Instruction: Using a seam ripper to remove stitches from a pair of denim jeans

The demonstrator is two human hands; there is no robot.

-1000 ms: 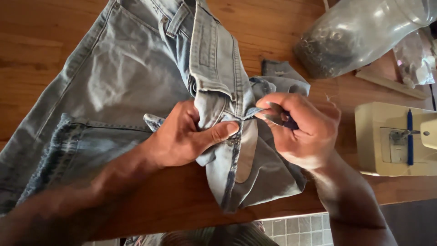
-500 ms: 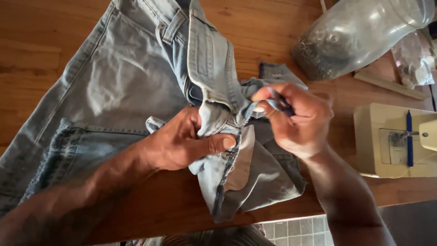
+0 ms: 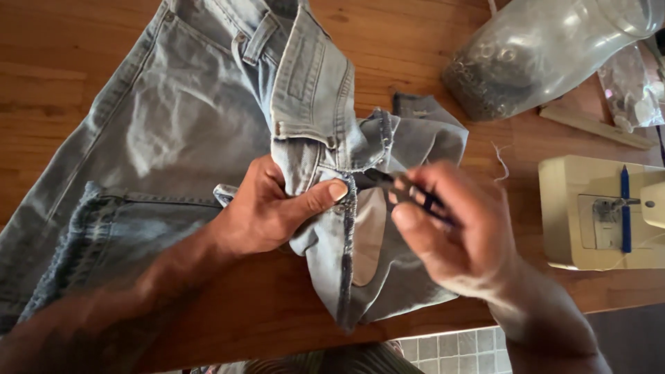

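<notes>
Light blue jeans lie spread on a wooden table, with one part folded over near the front edge. My left hand pinches the folded denim, thumb pressed beside a dark seam. My right hand grips a small dark tool whose tip points at the seam just right of my left thumb. The tool is blurred, so its kind is unclear. A pale pocket lining shows beneath the seam.
A cream sewing machine stands at the right edge. A clear plastic bag lies at the back right, with a smaller bag and a wooden stick beside it. Tiled floor shows below the table's front edge.
My right hand has drawn back to the right and slightly down, away from the seam. The folded denim has shifted a little under my left hand.
</notes>
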